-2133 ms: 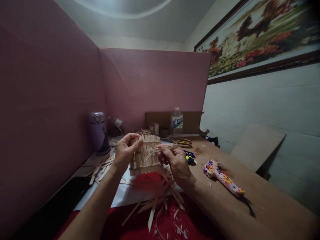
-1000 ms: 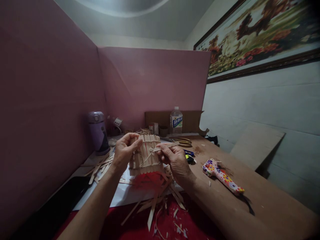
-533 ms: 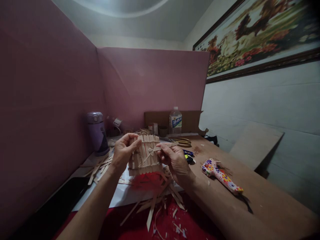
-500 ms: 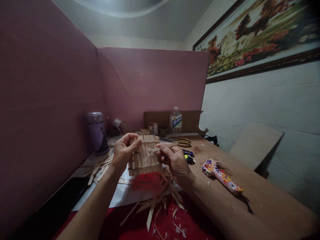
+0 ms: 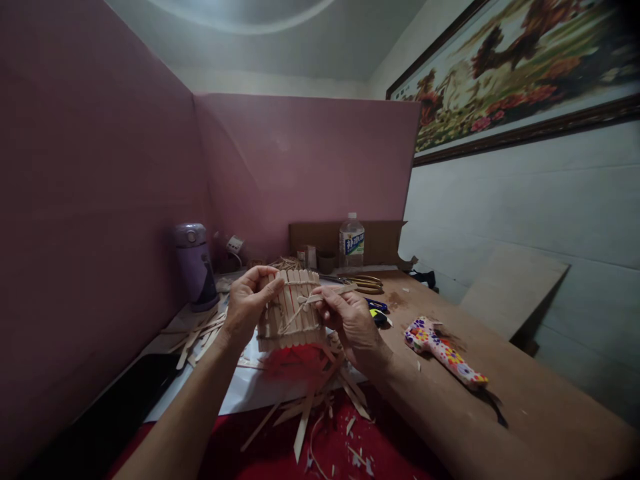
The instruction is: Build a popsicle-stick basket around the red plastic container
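Observation:
A small panel of popsicle sticks (image 5: 295, 320), laid side by side with twine across the top and bottom, is held up above the table. My left hand (image 5: 253, 300) pinches its upper left edge, thumb in front. In my right hand (image 5: 347, 320) a single popsicle stick (image 5: 345, 289) is gripped between thumb and fingers, its tip against the panel's front near a small twine bow (image 5: 303, 302). Whether the right fingers also touch the panel's edge, I cannot tell. Below lie loose sticks (image 5: 305, 420) and cut scraps on white paper and red cloth.
At the back left stands a purple flask (image 5: 196, 267); a labelled plastic bottle (image 5: 352, 241) is at the back. Scissors (image 5: 367, 285) and a blue-handled tool (image 5: 377, 305) lie behind my right hand. A flower-patterned glue gun (image 5: 443, 350) rests on the right. Pink partitions (image 5: 305, 160) enclose the left and back.
Both hands and the panel hold almost the same pose. Only a very slight shift of the whole view shows.

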A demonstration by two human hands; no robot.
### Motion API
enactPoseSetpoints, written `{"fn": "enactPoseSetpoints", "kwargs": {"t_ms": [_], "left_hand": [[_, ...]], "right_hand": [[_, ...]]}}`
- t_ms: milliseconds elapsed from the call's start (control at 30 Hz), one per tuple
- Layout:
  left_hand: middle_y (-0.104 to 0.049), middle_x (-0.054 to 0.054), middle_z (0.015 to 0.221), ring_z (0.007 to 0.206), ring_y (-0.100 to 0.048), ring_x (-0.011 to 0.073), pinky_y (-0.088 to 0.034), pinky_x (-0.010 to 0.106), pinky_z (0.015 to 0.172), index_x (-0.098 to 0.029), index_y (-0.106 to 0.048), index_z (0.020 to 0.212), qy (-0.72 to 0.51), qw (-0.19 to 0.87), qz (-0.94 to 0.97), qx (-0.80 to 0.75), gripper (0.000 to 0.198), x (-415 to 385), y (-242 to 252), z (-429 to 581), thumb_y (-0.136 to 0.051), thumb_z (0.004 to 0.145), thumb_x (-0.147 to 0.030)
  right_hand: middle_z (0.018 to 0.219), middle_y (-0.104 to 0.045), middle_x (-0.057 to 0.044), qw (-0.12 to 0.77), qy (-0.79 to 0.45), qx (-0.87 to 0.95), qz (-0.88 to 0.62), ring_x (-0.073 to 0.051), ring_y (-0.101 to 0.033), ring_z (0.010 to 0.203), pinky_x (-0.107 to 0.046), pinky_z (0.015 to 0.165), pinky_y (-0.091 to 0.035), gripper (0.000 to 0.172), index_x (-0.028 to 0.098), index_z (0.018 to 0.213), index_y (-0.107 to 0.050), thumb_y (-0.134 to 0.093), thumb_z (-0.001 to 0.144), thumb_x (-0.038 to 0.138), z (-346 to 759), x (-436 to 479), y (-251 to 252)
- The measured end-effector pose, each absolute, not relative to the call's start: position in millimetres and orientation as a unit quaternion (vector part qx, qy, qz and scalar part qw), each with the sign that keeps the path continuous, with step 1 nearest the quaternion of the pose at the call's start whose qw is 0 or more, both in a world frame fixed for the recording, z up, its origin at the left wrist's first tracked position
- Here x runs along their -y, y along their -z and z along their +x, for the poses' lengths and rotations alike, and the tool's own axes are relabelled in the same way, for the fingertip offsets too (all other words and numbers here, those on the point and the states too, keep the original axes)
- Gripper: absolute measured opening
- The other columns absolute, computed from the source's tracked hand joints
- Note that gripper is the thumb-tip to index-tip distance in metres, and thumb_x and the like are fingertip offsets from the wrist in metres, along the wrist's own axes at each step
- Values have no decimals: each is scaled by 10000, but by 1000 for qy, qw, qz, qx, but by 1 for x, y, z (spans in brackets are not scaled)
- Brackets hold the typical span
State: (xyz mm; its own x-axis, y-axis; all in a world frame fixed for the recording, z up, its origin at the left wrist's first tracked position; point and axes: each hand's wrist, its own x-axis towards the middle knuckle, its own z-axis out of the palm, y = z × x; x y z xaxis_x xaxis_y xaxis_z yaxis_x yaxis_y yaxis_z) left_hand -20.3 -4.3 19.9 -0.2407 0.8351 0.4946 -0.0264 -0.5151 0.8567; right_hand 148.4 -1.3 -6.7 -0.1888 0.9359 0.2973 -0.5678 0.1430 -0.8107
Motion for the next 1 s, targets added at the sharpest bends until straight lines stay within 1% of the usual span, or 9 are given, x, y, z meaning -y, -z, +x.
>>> {"fn": "enactPoseSetpoints", "kwargs": {"t_ms": [167, 367, 633, 800, 1000], "left_hand": [[-572, -39, 616, 505, -477, 60, -384, 160, 469, -150, -649, 779, -690, 317, 530, -377, 329, 4, -20, -20, -815, 569, -340], [-583, -36, 614, 499, -489, 66, -382, 169, 470, -151, -645, 779, -688, 316, 529, -384, 338, 4, -20, -21, -814, 571, -358], [-563, -42, 603, 488, -473, 61, -382, 166, 456, -153, -646, 773, -686, 309, 536, -383, 334, 5, -20, -20, -814, 574, -362], [-583, -34, 640, 520, -488, 61, -400, 158, 477, -151, -645, 780, -687, 318, 530, -382, 349, 5, -19, -21, -820, 569, -366], [-576, -36, 613, 514, -484, 68, -392, 166, 476, -148, -647, 788, -688, 317, 527, -385, 367, 5, -21, -19, -823, 556, -372]], "right_hand": [[585, -578, 29, 614, -606, 461, -209, -51, -422, 502, -189, 477, -288, 288, 139, 756, -708, -789, 655, 396, 146, 0, 8], [596, -592, 16, 608, -622, 450, -201, -62, -426, 507, -197, 483, -308, 295, 140, 751, -714, -794, 635, 398, 148, 1, 6], [592, -599, 24, 611, -607, 459, -218, -52, -409, 492, -194, 465, -257, 286, 144, 766, -717, -789, 647, 394, 146, 0, 8], [587, -576, 29, 607, -623, 454, -193, -50, -417, 513, -189, 492, -292, 262, 137, 732, -708, -788, 651, 373, 148, 1, 6], [601, -594, 19, 611, -605, 464, -212, -52, -417, 498, -191, 458, -257, 277, 136, 763, -713, -779, 667, 387, 147, -1, 8]]}}
